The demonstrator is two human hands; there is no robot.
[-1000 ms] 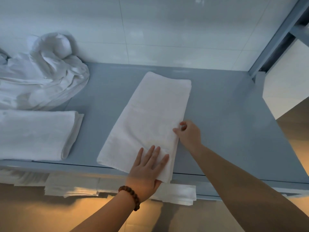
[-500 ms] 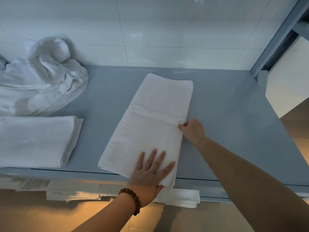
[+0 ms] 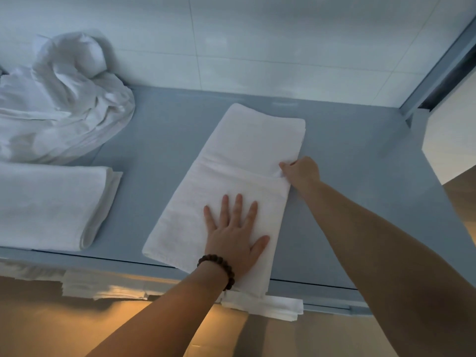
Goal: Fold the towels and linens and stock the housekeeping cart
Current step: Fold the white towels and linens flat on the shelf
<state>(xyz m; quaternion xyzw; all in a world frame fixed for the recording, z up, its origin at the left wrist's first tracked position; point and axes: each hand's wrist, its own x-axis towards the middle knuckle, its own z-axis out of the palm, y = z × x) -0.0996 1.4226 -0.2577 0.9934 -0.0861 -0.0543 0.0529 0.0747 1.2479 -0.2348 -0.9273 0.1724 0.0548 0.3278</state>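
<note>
A long, folded white towel (image 3: 239, 150) lay slantwise on a blue-grey shelf (image 3: 355, 181). Its near end overhung the front edge and its far end pointed toward the back wall (image 3: 270, 42). The left hand (image 3: 233, 239), with a bead bracelet (image 3: 219, 269) at the wrist, lay flat on the towel's near half, fingers spread. The right hand (image 3: 301, 171) pinched the towel's right edge at mid-length between thumb and curled fingers. Near the front left corner lay a second folded towel (image 3: 51, 204). Behind it, at the back left, sat a crumpled heap of white linen (image 3: 59, 106). More folded white cloth (image 3: 268, 305) showed below the front edge.
</note>
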